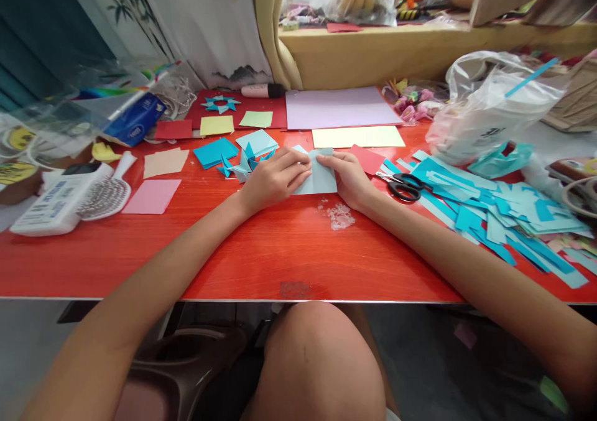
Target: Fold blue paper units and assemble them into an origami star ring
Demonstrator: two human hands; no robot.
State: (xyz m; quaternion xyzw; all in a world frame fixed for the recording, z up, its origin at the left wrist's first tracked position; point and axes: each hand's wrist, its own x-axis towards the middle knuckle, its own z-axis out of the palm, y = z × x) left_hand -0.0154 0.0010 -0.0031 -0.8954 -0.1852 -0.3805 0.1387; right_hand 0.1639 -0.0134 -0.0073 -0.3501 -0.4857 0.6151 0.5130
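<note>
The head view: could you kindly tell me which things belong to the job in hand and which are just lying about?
Probably the job:
- pale blue sheet, in left fingers and right fingers
- folded blue pieces
- blue paper squares
- black-handled scissors

Seemingly lying about:
- white hairbrush
- blue packet
- bagged white cup

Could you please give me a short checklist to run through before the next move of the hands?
1. Both hands on the sheet: ok; the left hand and right hand hold the light blue sheet.
2. Crease in the sheet: ok; an upright line shows.
3. Table below the sheet free of litter: not ok; clear bits lie near the right wrist.
4. Left hand clear of the folded blue pieces: cannot tell; they sit right behind it.
5. Scissors out of the hands: ok; they lie beyond the right wrist.
</note>
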